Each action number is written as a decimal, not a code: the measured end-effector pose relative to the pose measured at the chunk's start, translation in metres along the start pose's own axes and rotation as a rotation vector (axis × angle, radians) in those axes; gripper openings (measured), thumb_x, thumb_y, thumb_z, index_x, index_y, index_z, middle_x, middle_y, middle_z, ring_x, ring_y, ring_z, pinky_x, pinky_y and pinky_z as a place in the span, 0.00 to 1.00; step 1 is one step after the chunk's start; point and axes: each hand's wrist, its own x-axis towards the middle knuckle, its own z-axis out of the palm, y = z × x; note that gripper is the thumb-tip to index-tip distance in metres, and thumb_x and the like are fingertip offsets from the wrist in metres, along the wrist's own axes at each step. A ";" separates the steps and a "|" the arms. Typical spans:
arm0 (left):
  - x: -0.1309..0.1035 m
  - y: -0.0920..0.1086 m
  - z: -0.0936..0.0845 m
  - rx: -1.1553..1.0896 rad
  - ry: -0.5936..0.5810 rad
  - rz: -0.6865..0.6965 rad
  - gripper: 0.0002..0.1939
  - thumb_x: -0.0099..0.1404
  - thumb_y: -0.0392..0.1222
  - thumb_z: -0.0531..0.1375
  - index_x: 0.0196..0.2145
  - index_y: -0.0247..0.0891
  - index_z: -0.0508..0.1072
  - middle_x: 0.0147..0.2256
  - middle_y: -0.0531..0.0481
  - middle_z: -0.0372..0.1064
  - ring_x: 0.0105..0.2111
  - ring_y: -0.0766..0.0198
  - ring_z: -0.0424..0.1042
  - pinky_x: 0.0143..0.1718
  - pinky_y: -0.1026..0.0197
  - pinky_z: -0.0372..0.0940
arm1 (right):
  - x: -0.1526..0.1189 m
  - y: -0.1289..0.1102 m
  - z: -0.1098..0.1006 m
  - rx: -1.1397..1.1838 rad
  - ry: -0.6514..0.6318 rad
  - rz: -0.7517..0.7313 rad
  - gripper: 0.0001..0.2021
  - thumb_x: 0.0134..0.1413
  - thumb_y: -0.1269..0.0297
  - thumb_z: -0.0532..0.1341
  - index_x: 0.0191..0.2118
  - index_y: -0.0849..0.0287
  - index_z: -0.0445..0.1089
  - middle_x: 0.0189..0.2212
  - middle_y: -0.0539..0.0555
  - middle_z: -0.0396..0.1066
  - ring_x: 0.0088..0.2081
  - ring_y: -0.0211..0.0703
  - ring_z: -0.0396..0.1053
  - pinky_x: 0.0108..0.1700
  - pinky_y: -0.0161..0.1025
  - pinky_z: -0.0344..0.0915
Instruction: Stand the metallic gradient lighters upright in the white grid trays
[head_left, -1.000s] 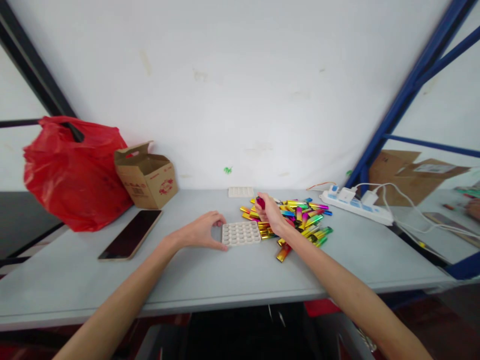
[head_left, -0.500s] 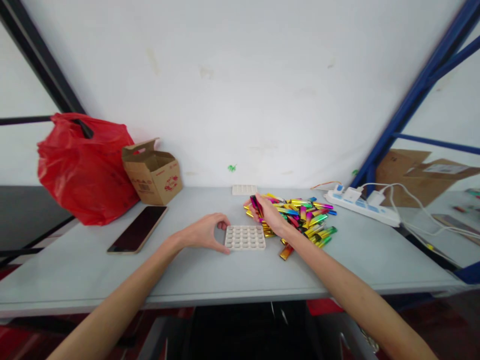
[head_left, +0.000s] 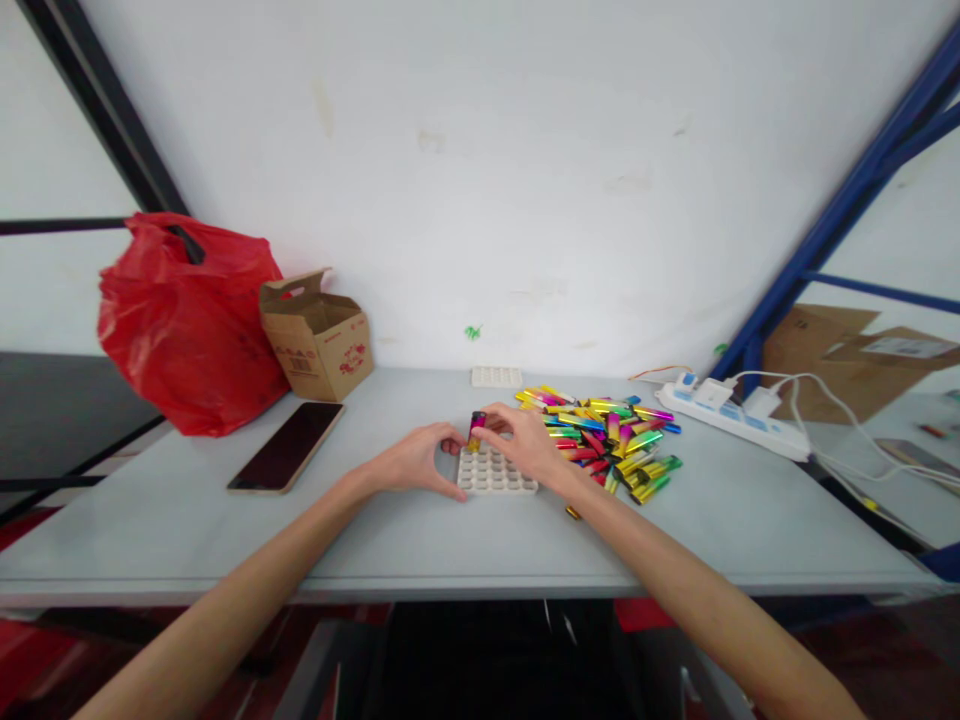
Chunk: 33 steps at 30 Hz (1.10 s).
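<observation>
A white tray (head_left: 498, 474) with rows of small holes lies on the table in front of me. My left hand (head_left: 426, 461) is at its left edge, thumb and fingers spread around the left corners. Between the thumb and fingers of my right hand (head_left: 517, 437) is an upright lighter (head_left: 476, 430), pink and gold with a dark top, at the tray's back left corner. Whether its lower end sits in a hole is hard to tell. To the right lies a pile of shiny coloured lighters (head_left: 615, 435).
A second white tray (head_left: 496, 377) lies by the wall. On the left are a phone (head_left: 288, 447), an open cardboard box (head_left: 319, 345) and a red plastic bag (head_left: 191, 330). A power strip (head_left: 739, 418) with white cables lies at the right.
My right hand has moved left from the pile's edge to the tray's back left corner, and the lighter in it now stands upright. My left hand stays at the tray. The view has shifted slightly.
</observation>
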 end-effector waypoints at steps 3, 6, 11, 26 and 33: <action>0.001 0.000 0.000 0.016 0.005 0.009 0.38 0.41 0.63 0.77 0.44 0.40 0.74 0.43 0.49 0.75 0.43 0.53 0.73 0.47 0.54 0.68 | 0.001 0.003 0.002 -0.051 -0.016 -0.032 0.08 0.65 0.59 0.66 0.44 0.57 0.75 0.37 0.54 0.82 0.40 0.46 0.81 0.46 0.42 0.74; 0.002 0.001 0.000 0.047 0.006 0.001 0.39 0.41 0.64 0.77 0.44 0.40 0.74 0.42 0.49 0.75 0.42 0.53 0.73 0.46 0.55 0.68 | 0.002 0.004 0.006 -0.050 -0.052 -0.041 0.10 0.66 0.57 0.66 0.45 0.57 0.75 0.37 0.54 0.82 0.40 0.46 0.81 0.46 0.41 0.74; 0.002 0.002 -0.002 0.099 0.003 -0.013 0.37 0.41 0.67 0.75 0.41 0.39 0.74 0.39 0.50 0.74 0.39 0.54 0.72 0.42 0.56 0.66 | 0.004 0.002 0.009 -0.147 -0.066 -0.069 0.10 0.66 0.56 0.67 0.44 0.56 0.75 0.36 0.53 0.81 0.39 0.45 0.79 0.48 0.41 0.71; 0.001 0.010 -0.007 0.112 0.003 0.004 0.34 0.42 0.67 0.75 0.38 0.41 0.72 0.37 0.52 0.72 0.36 0.58 0.71 0.39 0.58 0.66 | 0.008 0.025 -0.037 -0.455 -0.031 -0.030 0.14 0.74 0.58 0.58 0.54 0.58 0.75 0.47 0.59 0.79 0.50 0.49 0.75 0.59 0.45 0.66; 0.002 0.012 -0.014 0.179 -0.001 0.002 0.32 0.44 0.68 0.73 0.35 0.40 0.72 0.35 0.52 0.71 0.34 0.59 0.70 0.36 0.60 0.63 | 0.005 0.090 -0.121 -0.778 -0.041 0.433 0.15 0.68 0.67 0.60 0.56 0.64 0.77 0.55 0.67 0.77 0.57 0.54 0.74 0.62 0.45 0.65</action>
